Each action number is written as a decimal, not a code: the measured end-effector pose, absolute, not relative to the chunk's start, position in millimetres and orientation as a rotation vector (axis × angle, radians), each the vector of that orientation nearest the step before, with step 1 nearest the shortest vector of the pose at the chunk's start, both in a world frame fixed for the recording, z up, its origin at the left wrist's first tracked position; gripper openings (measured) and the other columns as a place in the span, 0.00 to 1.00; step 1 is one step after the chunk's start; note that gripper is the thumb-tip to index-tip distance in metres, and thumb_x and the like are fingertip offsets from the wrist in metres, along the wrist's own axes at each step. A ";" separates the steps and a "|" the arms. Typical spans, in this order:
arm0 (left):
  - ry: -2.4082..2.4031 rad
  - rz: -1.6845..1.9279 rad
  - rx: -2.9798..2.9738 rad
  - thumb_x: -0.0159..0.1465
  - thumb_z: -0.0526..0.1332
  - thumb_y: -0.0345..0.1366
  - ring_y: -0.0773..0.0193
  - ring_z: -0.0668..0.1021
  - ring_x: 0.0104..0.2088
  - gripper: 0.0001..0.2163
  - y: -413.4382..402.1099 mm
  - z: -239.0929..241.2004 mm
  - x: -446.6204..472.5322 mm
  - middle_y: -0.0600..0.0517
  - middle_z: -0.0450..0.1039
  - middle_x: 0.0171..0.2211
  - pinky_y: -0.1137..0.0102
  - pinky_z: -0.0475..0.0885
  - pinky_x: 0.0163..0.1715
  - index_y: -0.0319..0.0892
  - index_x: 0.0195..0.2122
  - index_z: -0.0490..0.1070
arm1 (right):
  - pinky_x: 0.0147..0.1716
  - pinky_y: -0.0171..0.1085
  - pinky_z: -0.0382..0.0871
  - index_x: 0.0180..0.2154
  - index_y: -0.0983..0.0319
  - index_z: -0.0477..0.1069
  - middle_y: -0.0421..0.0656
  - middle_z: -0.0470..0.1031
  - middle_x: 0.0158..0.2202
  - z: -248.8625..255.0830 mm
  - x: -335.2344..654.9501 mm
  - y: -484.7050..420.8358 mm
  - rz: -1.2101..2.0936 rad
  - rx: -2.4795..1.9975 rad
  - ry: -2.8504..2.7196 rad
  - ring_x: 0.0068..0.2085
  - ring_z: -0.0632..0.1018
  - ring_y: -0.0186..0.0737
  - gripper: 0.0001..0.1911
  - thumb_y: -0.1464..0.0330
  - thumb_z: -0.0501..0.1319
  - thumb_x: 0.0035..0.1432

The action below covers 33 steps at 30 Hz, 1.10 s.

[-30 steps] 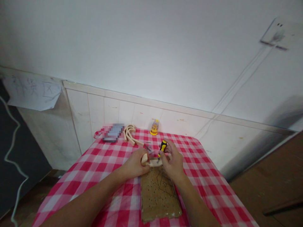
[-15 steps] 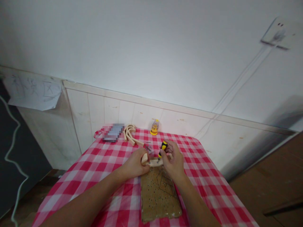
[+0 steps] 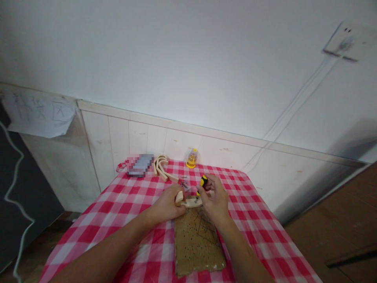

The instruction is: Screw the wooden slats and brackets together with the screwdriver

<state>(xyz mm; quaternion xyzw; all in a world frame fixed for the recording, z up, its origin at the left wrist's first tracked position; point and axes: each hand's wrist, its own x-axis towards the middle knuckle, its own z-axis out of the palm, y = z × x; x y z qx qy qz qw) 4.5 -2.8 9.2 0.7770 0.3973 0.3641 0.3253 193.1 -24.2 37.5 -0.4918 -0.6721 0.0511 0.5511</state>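
Observation:
My right hand [image 3: 216, 199] is closed around a small yellow-and-black screwdriver [image 3: 202, 184], held upright with its tip down on a pale wooden piece [image 3: 191, 202]. My left hand [image 3: 167, 204] grips the left, curved end of that wooden piece and presses it onto the red-and-white checked tablecloth [image 3: 126, 204]. Directly in front of me lies a brown cardboard sheet [image 3: 196, 243] dotted with small holes, its far edge under the wooden piece.
Several loose screws [image 3: 184, 183] lie just beyond the hands. Curved wooden strips [image 3: 161, 166], a blurred grey object [image 3: 140, 165] and a small yellow container [image 3: 192, 158] sit at the table's far edge by the white panelled wall. Brown floor lies to the right.
My right hand's fingers have shifted slightly on the screwdriver handle, which stays upright on the wooden piece. The left hand has not moved.

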 end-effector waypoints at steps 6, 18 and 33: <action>1.042 0.943 2.013 0.46 0.61 0.25 0.66 0.69 0.28 0.09 -3.4 12.4 5.3 0.56 0.66 0.28 0.72 0.61 0.28 0.42 0.28 0.65 | 0.26 0.35 0.75 0.51 0.58 0.70 0.39 0.77 0.31 36.2 191.9 -22.4 0.064 -1.163 -1.576 0.28 0.78 0.38 0.18 0.65 0.66 0.59; 1.058 0.948 2.026 0.46 0.60 0.25 0.67 0.67 0.28 0.09 -4.8 13.2 5.2 0.57 0.64 0.27 0.72 0.59 0.28 0.43 0.27 0.63 | 0.35 0.40 0.78 0.53 0.58 0.68 0.44 0.80 0.39 40.4 190.7 -32.1 0.028 -1.125 -1.656 0.36 0.82 0.42 0.16 0.70 0.61 0.63; 1.042 0.962 2.038 0.46 0.61 0.26 0.66 0.69 0.29 0.08 -2.6 10.4 5.1 0.56 0.66 0.28 0.72 0.60 0.29 0.42 0.27 0.63 | 0.34 0.40 0.78 0.50 0.58 0.70 0.43 0.79 0.36 36.7 191.2 -27.8 0.005 -1.148 -1.610 0.33 0.80 0.41 0.15 0.69 0.63 0.61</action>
